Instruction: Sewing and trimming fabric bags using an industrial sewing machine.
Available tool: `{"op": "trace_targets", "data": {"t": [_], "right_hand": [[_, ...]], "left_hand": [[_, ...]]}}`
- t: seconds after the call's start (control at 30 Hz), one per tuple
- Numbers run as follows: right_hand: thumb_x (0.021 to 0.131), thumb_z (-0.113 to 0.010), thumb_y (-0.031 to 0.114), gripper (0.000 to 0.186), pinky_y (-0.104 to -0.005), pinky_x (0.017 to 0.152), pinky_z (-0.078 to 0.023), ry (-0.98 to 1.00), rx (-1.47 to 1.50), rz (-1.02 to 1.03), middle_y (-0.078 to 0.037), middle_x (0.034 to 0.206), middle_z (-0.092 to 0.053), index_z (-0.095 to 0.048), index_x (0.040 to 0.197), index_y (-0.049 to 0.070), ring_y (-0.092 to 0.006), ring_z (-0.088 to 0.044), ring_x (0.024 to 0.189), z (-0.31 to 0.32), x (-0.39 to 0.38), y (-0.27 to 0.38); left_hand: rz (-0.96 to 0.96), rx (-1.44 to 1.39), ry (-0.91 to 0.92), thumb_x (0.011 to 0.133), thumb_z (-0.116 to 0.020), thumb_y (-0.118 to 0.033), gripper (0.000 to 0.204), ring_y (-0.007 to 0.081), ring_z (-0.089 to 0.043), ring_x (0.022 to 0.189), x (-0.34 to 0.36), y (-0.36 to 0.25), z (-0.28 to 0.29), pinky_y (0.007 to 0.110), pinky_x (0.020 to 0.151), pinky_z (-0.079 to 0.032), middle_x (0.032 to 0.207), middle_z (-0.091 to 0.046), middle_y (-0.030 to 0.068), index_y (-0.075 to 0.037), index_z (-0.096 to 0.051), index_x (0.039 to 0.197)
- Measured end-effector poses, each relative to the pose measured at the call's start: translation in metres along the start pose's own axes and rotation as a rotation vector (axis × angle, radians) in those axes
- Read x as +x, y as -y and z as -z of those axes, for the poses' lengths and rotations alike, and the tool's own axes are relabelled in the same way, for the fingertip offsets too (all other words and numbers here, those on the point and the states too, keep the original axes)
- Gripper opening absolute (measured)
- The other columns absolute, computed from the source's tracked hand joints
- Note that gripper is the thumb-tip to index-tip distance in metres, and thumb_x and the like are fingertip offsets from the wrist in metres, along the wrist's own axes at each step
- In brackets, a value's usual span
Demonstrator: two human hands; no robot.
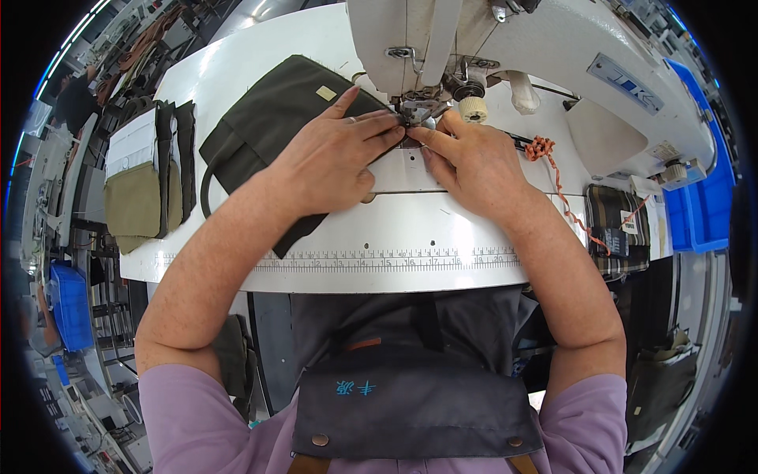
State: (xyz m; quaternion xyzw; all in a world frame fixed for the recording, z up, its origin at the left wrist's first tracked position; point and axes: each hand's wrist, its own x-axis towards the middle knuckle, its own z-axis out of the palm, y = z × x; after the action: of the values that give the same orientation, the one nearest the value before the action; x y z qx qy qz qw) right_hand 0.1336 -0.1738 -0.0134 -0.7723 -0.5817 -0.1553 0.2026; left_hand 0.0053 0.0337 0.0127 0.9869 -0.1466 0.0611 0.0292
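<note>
A dark olive fabric piece (276,103) with a small pale label lies on the white sewing table, its right corner at the presser foot (418,109) of the sewing machine (505,39). My left hand (332,154) rests flat on it, fingers stretched toward the needle area and thumb apart. On the other side of the foot, my right hand (478,162) has its index finger and thumb bent close together at the fabric's corner. Whether they pinch an edge there is too small to make out. A narrow strap loops out at the fabric's left side.
Stacked olive, dark and white cloth pieces (150,174) lie at the table's left. To the right are an orange cord (557,170) tied to a dark tool, a plaid pad (624,225) and a blue bin (699,197). A ruler strip (379,261) runs along the near edge.
</note>
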Motion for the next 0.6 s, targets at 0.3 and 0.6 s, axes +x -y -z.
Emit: {"op": "trace_targets", "data": {"t": [0.3,0.6], "right_hand": [[0.092,-0.068,0.022,0.024,-0.04,0.065,-0.056,-0.023,0.007,0.02,-0.006,0.086,-0.063,-0.076,0.114,0.014,-0.0249,-0.068,0.076,-0.001,0.0,0.0],[0.093,-0.068,0.023,0.021,-0.0416,0.063,-0.055,-0.025,0.045,0.004,-0.005,0.088,-0.063,-0.075,0.108,0.012,-0.0256,-0.069,0.073,0.0,-0.002,-0.003]], "left_hand": [[0.019,-0.257,-0.055,0.08,-0.059,-0.01,0.069,0.0293,-0.043,0.146,-0.012,0.008,-0.013,0.055,0.126,-0.025,0.155,-0.049,0.0127,-0.006,-0.053,0.148],[0.082,-0.208,-0.064,0.092,-0.063,-0.026,0.062,0.0281,-0.041,0.148,-0.006,0.003,-0.013,0.054,0.125,-0.026,0.154,-0.049,0.014,-0.004,-0.052,0.148]]}}
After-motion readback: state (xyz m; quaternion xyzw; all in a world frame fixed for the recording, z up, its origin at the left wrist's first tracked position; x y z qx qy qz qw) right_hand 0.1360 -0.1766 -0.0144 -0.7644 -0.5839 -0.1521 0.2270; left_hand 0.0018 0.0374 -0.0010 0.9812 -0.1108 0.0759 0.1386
